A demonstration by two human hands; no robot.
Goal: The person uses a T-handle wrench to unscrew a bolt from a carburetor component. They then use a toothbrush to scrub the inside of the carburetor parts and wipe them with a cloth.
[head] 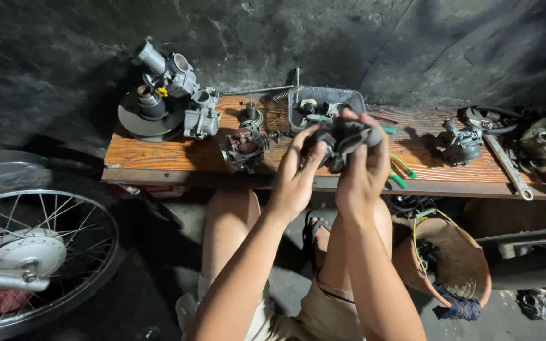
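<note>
Both my hands hold a dark, greasy engine part (341,144), a carburettor-like body, raised above the front edge of a low wooden bench (159,155). My left hand (297,177) supports it from the left with fingers spread along its side. My right hand (363,165) wraps over its right side and top. My bare knees show below the bench.
On the bench lie two metal carburettors (191,101), a round disc (143,120), a small opened part (246,146), a grey tray (323,104) of tools, green-handled pliers (401,172), another engine part (461,144) and a long wrench (510,169). A spoked wheel (33,252) stands left; a brown bowl (450,259) right.
</note>
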